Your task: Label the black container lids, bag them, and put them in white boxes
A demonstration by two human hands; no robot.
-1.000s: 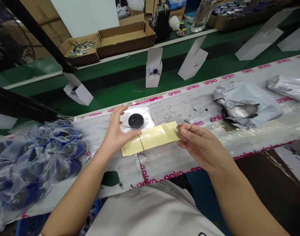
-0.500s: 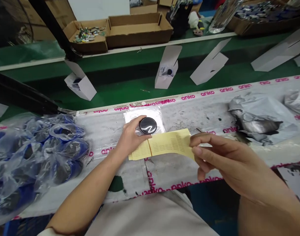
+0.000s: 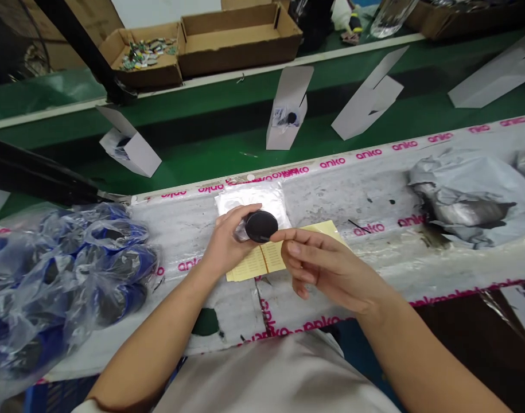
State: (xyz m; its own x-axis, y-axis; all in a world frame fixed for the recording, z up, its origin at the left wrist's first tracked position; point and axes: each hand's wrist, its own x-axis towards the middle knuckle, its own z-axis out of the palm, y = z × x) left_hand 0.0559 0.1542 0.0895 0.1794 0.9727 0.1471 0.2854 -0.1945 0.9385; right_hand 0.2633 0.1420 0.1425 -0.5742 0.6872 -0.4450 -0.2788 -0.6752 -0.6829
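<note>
My left hand (image 3: 228,241) grips a round black disc (image 3: 260,225) and holds it just above the worktable. My right hand (image 3: 326,267) has its index finger and thumb at the disc's right edge, its other fingers loosely curled below. Under both hands lies a yellow label sheet (image 3: 262,259) on the table. Behind the disc rests a small clear plastic bag (image 3: 253,198).
A heap of blue items in clear bags (image 3: 59,275) fills the left. A crumpled grey bag (image 3: 464,195) lies to the right. White folded cartons (image 3: 288,109) stand on the green belt (image 3: 210,149), with cardboard trays (image 3: 240,40) beyond.
My left hand picked the black disc up off the clear bag. My right hand let go of the yellow sheet's right end and moved left to the disc.
</note>
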